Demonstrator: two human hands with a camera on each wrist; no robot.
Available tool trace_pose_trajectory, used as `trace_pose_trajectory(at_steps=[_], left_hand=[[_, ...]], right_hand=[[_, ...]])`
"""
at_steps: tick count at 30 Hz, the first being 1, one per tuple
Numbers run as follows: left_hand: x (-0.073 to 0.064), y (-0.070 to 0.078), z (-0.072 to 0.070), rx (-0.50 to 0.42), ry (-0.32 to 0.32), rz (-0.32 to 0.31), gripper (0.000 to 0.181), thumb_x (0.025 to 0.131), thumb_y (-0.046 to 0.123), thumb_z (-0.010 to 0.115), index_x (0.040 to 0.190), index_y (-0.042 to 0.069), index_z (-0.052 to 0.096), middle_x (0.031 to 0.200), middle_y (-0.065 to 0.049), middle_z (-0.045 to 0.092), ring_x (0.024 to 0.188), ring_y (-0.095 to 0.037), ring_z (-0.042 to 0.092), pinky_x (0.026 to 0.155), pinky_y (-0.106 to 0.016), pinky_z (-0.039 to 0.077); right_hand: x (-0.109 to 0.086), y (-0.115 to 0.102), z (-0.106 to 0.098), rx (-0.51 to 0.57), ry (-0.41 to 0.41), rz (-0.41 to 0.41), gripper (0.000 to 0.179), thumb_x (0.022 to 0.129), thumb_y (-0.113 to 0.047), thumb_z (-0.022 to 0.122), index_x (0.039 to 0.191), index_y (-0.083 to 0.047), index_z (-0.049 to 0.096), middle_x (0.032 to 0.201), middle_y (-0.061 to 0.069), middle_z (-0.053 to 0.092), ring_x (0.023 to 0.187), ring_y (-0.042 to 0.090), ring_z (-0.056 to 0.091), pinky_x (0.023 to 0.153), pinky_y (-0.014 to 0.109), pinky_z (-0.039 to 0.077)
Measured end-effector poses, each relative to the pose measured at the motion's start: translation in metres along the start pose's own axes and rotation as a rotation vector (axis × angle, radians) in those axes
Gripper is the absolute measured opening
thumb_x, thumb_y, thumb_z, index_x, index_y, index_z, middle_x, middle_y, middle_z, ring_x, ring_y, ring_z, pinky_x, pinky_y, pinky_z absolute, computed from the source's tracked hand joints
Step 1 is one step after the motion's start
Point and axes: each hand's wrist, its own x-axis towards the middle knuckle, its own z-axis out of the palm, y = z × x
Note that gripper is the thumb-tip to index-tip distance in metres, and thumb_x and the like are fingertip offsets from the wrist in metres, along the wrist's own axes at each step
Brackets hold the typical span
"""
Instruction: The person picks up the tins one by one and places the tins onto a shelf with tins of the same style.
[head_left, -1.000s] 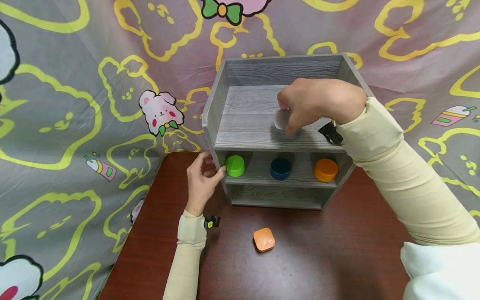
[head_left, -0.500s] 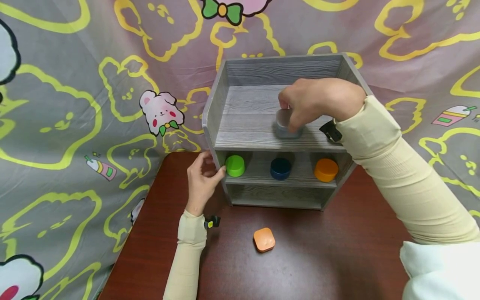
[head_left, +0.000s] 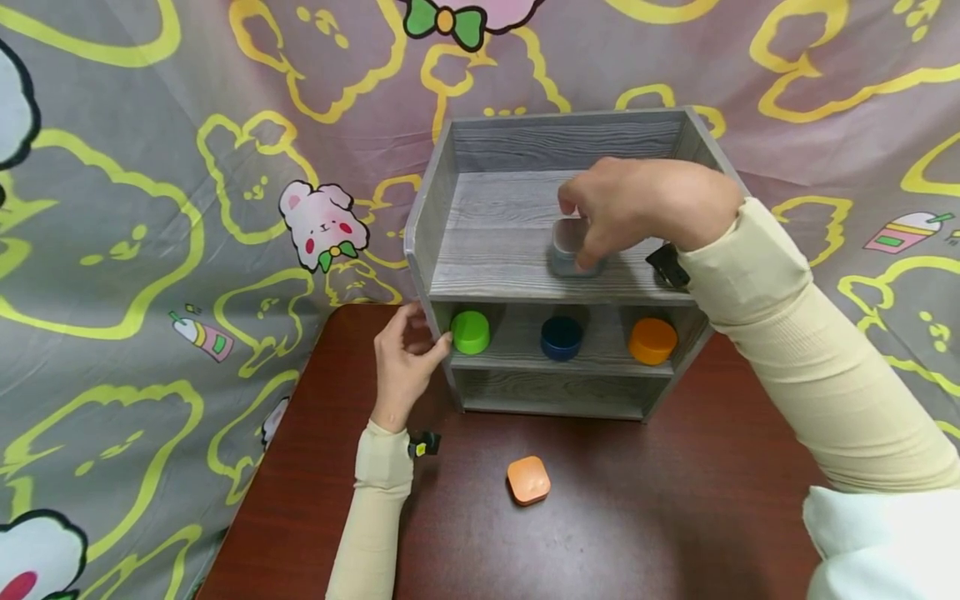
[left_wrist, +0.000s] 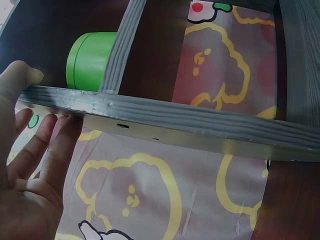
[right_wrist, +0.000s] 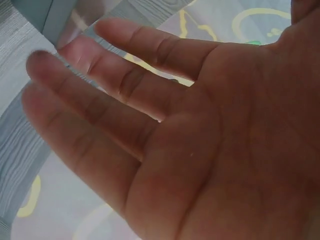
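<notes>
A clear, squarish container with a greyish top (head_left: pixel 567 237) stands near the front edge of the top shelf in the head view. My right hand (head_left: pixel 633 200) is at its right side, thumb in front and fingers behind. In the right wrist view my extended fingers (right_wrist: pixel 95 107) have their tips beside the container's blue-grey wall (right_wrist: pixel 40 15). My left hand (head_left: pixel 401 358) grips the left side panel of the grey wooden shelf unit (left_wrist: pixel 165 112), its thumb inside and other fingers outside. Close to that thumb sits a green round lidded tub (head_left: pixel 471 332).
On the middle shelf stand a dark blue round tub (head_left: pixel 562 337) and an orange one (head_left: pixel 652 341). An orange rounded-square box (head_left: pixel 528 480) lies on the brown table (head_left: pixel 600 533) before the unit. Patterned cloth (head_left: pixel 247 250) hangs behind and at the left.
The container has settled slightly rightward on the top shelf. My right thumb and wrist have since shifted a little right, away from it. My left hand stays put.
</notes>
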Motion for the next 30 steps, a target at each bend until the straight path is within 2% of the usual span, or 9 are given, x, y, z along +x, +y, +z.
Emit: trace_pose_trajectory(at_steps=[4,9,11,15,17,23,27,30], left_hand=[[0.000,-0.001,0.000,-0.003,0.004,-0.002,0.041,0.081,0.002,0.083,0.120,0.004,0.070,0.097,-0.016,0.074,0.085,-0.005,0.067,0.069,-0.016,0.061],[0.000,-0.001,0.000,-0.009,0.001,-0.001,0.041,0.081,0.002,0.083,0.120,0.004,0.069,0.097,-0.017,0.074,0.085,-0.005,0.068,0.069,-0.016,0.061],[0.000,-0.001,0.000,-0.010,0.002,-0.002,0.041,0.081,0.001,0.083,0.120,0.004,0.070,0.097,-0.017,0.073,0.085,-0.005,0.068,0.069,-0.016,0.061],[0.001,-0.002,0.000,-0.009,0.002,0.004,0.041,0.081,0.001,0.083,0.119,0.004,0.069,0.097,-0.017,0.073,0.085,-0.006,0.068,0.068,-0.016,0.061],[0.001,-0.002,-0.001,-0.008,-0.002,0.006,0.040,0.081,0.002,0.083,0.119,0.004,0.069,0.097,-0.017,0.073,0.085,-0.006,0.068,0.068,-0.017,0.062],[0.000,-0.003,-0.002,-0.010,-0.004,0.002,0.040,0.082,0.001,0.083,0.120,0.005,0.070,0.098,-0.016,0.073,0.087,-0.007,0.068,0.069,-0.017,0.062],[0.000,-0.003,-0.002,-0.002,-0.009,-0.012,0.041,0.081,0.000,0.083,0.119,0.005,0.070,0.098,-0.017,0.073,0.087,-0.007,0.067,0.070,-0.016,0.061],[0.001,-0.002,-0.001,0.008,-0.003,-0.023,0.042,0.080,-0.001,0.084,0.119,0.004,0.070,0.098,-0.019,0.073,0.087,-0.006,0.066,0.070,-0.015,0.060]], right_hand=[[-0.007,0.000,0.000,0.006,0.056,-0.011,0.077,0.082,-0.036,0.083,0.143,0.000,0.053,0.129,0.023,0.065,0.112,0.036,0.059,0.093,0.052,0.053],[-0.022,0.007,-0.001,0.022,0.139,-0.029,0.080,0.084,-0.040,0.080,0.148,-0.002,0.049,0.140,0.024,0.061,0.119,0.039,0.058,0.098,0.058,0.050],[-0.029,0.008,0.000,0.027,0.191,-0.035,0.080,0.085,-0.041,0.079,0.149,-0.004,0.049,0.144,0.022,0.059,0.120,0.040,0.057,0.099,0.059,0.049],[-0.047,0.009,0.007,0.026,0.345,-0.073,0.073,0.086,-0.042,0.080,0.146,-0.009,0.054,0.142,0.017,0.060,0.116,0.040,0.059,0.096,0.061,0.049],[-0.054,0.006,0.011,0.030,0.428,-0.113,0.069,0.087,-0.040,0.080,0.144,-0.010,0.057,0.139,0.016,0.062,0.114,0.039,0.061,0.095,0.060,0.050],[-0.069,-0.009,0.021,0.032,0.603,-0.247,0.064,0.085,-0.034,0.083,0.141,-0.011,0.061,0.133,0.011,0.065,0.100,0.031,0.064,0.085,0.054,0.053],[-0.071,-0.008,0.035,0.013,0.731,-0.356,0.062,0.083,-0.036,0.084,0.137,-0.015,0.063,0.123,0.002,0.067,0.085,0.019,0.062,0.076,0.042,0.052],[-0.070,-0.007,0.048,-0.009,0.799,-0.407,0.063,0.082,-0.040,0.084,0.137,-0.018,0.063,0.122,-0.004,0.066,0.081,0.010,0.058,0.073,0.034,0.050]])
